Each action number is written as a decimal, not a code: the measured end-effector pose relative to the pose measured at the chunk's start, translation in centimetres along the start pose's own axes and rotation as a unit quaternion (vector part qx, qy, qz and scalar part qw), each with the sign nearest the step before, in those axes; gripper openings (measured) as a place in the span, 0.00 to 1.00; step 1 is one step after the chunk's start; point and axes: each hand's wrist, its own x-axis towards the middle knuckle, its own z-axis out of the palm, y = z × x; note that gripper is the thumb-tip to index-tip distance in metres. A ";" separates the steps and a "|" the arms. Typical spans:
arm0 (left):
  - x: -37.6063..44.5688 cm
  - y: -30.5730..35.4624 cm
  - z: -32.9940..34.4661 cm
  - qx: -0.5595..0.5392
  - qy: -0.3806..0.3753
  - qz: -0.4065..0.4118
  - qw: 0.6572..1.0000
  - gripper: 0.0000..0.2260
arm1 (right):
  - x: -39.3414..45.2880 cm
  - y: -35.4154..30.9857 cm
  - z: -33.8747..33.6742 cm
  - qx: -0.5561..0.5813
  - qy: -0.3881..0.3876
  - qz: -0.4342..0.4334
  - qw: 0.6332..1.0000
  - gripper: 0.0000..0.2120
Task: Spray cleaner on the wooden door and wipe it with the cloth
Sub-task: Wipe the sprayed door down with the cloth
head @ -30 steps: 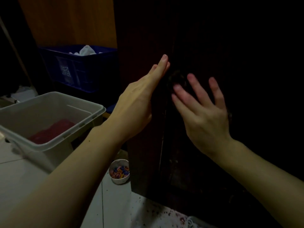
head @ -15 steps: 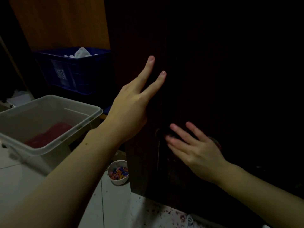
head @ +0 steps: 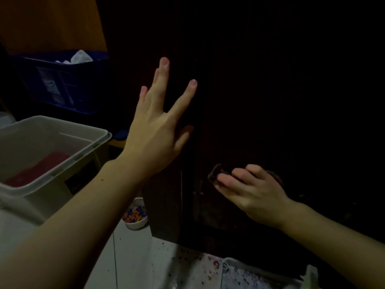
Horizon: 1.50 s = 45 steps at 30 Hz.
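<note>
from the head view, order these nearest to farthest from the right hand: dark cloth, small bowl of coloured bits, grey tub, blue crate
From the right hand:
1. dark cloth, under its fingers, against the door
2. small bowl of coloured bits, on the floor to the left of the hand
3. grey tub, farther left
4. blue crate, upper left, behind the tub

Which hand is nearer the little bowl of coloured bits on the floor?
Right. The right hand, wiping low on the door with the cloth, is just above the bowl. The left hand rests much higher.
</note>
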 end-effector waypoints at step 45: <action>6.2 17.2 3.8 -0.027 0.121 0.105 0.987 0.30 | -9.7 4.8 -4.0 -0.103 0.242 0.489 0.832 0.12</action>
